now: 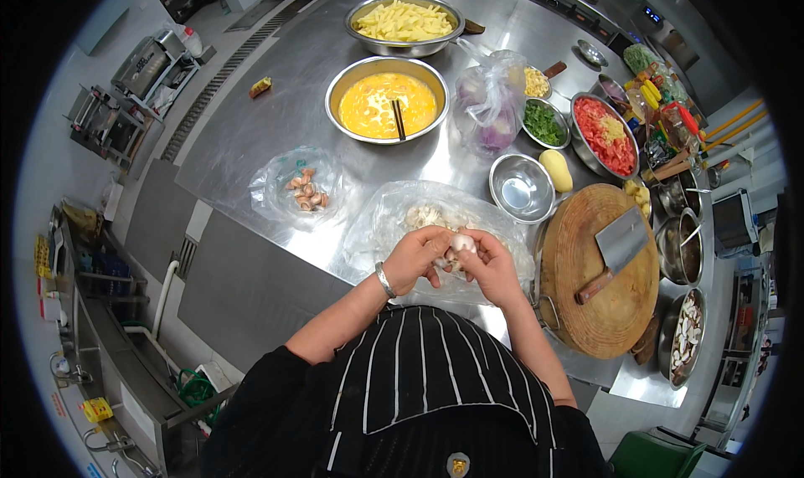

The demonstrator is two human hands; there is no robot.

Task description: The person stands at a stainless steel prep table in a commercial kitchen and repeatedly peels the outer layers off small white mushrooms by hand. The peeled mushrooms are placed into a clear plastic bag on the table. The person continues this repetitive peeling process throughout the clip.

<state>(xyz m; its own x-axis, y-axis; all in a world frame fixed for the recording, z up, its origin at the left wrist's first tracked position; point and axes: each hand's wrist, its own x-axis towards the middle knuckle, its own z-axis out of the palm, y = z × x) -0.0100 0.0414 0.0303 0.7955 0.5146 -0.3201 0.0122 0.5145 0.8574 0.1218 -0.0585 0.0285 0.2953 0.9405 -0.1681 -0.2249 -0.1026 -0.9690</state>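
Observation:
Between my two hands is a garlic bulb [463, 244], pale with purplish skin. My left hand [419, 257], with a silver bracelet at the wrist, grips its left side. The fingers of my right hand [491, 261] pinch it from the right. Beneath both hands a clear plastic bag [377, 227] lies spread on the steel table, with more garlic [426, 217] and loose skins on it. Farther left, a second plastic bag [267, 186] holds several garlic cloves [308, 192] in brownish skin.
A cleaver [622, 239] lies on the round wooden chopping board [565, 302] at right. Beyond my hands stand an empty steel bowl [521, 188], a potato [556, 170], beaten egg [370, 104] with chopsticks, cut potato strips [405, 21], bagged onions [496, 132] and chopped tomato [597, 126].

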